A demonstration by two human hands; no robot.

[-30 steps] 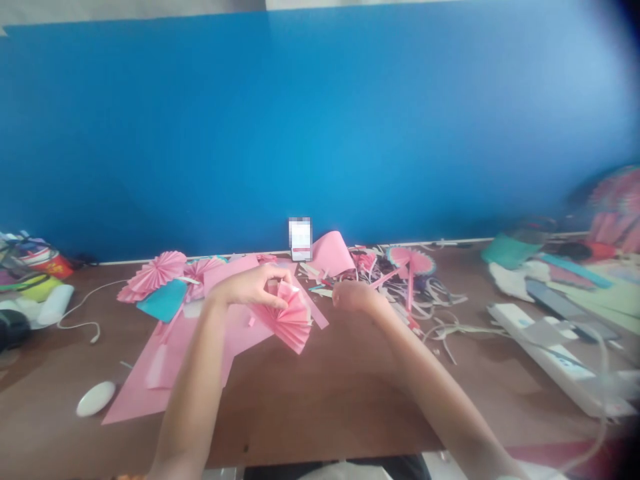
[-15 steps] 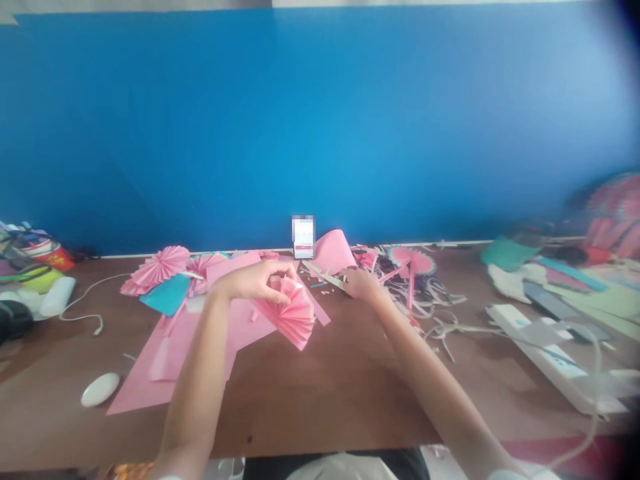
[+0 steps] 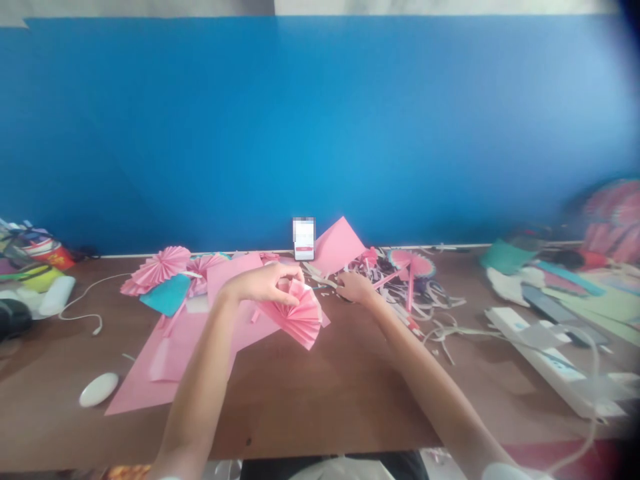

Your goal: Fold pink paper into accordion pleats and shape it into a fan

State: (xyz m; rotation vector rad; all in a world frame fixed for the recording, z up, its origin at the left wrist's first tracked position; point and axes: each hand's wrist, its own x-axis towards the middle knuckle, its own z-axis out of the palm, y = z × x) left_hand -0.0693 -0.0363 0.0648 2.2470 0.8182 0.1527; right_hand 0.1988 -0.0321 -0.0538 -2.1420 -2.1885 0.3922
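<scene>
In my left hand (image 3: 267, 283) is a pleated pink paper fan (image 3: 300, 317), pinched between thumb and fingers above the table. My right hand (image 3: 356, 287) is low at the tabletop with its fingers curled at the near end of a pair of scissors (image 3: 323, 277). The scissors' blades point left and away; their handles are mostly hidden under the fingers. Just behind them a loose pink paper sheet (image 3: 340, 247) stands partly raised against the blue wall. Small paper scraps lie beside the right hand.
A phone (image 3: 304, 240) leans upright at the wall. Finished pink fans (image 3: 163, 268) and large pink sheets (image 3: 145, 390) lie to the left, near a white oval object (image 3: 99, 390). Paper strips (image 3: 430, 293) are heaped to the right, with a power strip (image 3: 540, 360) and cable beyond.
The right hand has shifted slightly left, with the scissors lower and less visible. Behind it, the pink sheet's corner has risen. The left hand and fan have moved slightly right.
</scene>
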